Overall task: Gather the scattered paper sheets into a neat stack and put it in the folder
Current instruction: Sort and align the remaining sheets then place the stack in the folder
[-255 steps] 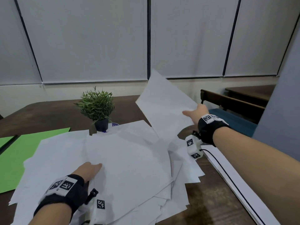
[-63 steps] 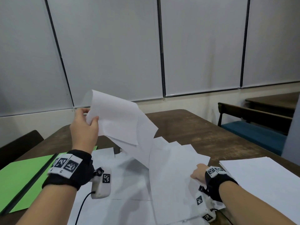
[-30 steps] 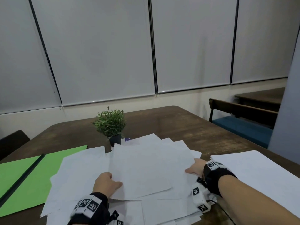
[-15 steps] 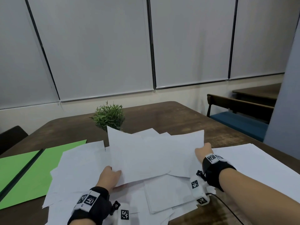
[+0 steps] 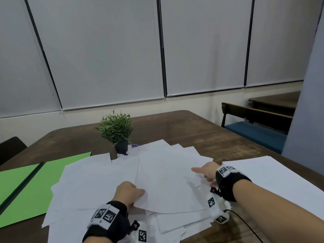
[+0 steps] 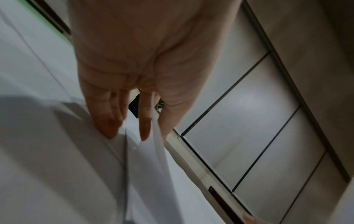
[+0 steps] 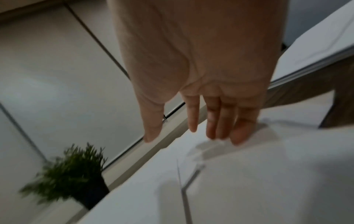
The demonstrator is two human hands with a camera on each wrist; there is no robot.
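Observation:
Several white paper sheets (image 5: 98, 179) lie fanned in a loose pile on the wooden table (image 5: 184, 130). A top sheet (image 5: 166, 183) lies flat over the pile's middle. My left hand (image 5: 131, 190) pinches its near left edge, thumb on top and fingers beneath; the left wrist view shows the sheet's edge (image 6: 159, 145) between thumb and index finger. My right hand (image 5: 204, 172) is at the pile's right edge, fingers straight, fingertips (image 7: 237, 139) touching paper, thumb free. The open green folder (image 5: 29, 190) lies at the left, partly under the pile.
A small potted plant (image 5: 115, 130) stands just behind the pile. A separate neat white stack (image 5: 273, 178) lies at the right edge of the table. A bench with a blue seat (image 5: 254, 134) stands beyond the table on the right. Bare wood shows behind the plant.
Half a second ago both hands held the top sheets lifted off the pile. They now lie flat, and my right hand has let go and straightened.

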